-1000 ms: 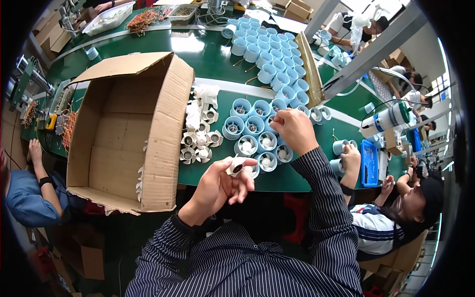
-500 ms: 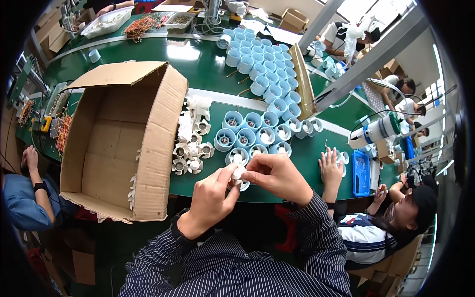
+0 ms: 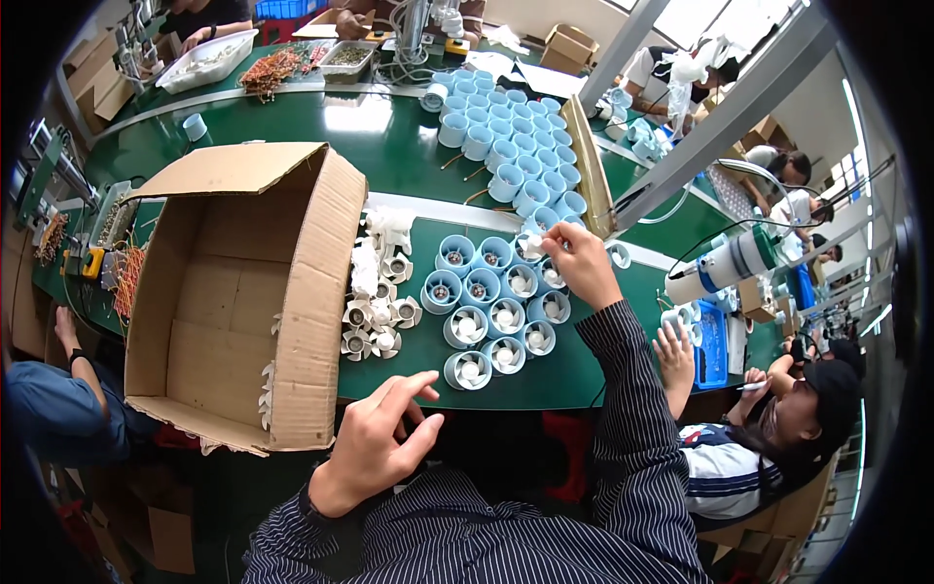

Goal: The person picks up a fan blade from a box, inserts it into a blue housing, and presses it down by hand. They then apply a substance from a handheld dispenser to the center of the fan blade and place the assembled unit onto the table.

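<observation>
We see a green table [image 3: 409,136] carrying an open cardboard box [image 3: 233,292] at left, blue cups [image 3: 491,302] and white fans [image 3: 375,311] center.

Small white fan rotor [image 3: 536,240]: pinched at fingertips, held just above the far edge of the cluster of pale blue round housings [image 3: 494,309], upright on green surface [image 3: 409,146], most already fitted with white rotors.

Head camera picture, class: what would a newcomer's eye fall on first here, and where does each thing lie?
The big open cardboard box lies on its side at the left of the green table. Right of it stands a cluster of pale blue cylinder housings, some with white fans inside. The right hand holds a small white piece at the cluster's far edge, while the left hand hovers open and empty near the table's near edge.
</observation>
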The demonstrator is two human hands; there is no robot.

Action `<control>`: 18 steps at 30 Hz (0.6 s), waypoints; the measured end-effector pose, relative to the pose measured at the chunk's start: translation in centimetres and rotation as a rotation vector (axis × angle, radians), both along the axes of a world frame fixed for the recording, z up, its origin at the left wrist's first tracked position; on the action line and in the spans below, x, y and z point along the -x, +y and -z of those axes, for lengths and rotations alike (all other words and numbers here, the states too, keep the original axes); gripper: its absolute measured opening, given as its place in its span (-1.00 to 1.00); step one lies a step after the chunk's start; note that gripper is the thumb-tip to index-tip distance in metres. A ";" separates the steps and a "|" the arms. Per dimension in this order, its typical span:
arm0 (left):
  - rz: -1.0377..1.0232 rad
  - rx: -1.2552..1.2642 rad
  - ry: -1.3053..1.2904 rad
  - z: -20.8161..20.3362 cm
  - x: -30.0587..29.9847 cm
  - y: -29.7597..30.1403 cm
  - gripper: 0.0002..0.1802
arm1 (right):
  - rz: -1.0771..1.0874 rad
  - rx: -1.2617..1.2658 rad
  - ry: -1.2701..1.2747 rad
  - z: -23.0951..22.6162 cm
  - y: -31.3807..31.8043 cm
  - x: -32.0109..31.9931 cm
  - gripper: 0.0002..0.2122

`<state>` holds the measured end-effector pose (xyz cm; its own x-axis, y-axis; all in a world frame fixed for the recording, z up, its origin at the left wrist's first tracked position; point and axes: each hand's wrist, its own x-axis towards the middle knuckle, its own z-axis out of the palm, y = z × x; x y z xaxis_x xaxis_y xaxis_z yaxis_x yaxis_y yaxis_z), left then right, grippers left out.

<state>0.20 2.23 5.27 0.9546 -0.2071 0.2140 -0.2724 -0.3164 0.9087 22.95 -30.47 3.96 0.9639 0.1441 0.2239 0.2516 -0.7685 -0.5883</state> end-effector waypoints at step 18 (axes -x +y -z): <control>-0.710 0.235 -0.083 -6.9 5.3 15.7 -0.72 | -0.087 0.083 -0.158 2.6 -0.2 -2.5 -0.87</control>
<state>-5.07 17.91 12.20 0.8204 0.5123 0.2540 -0.1458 -0.2421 0.9592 25.45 -30.66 1.36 0.9007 0.2498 0.3554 0.4036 -0.7837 -0.4721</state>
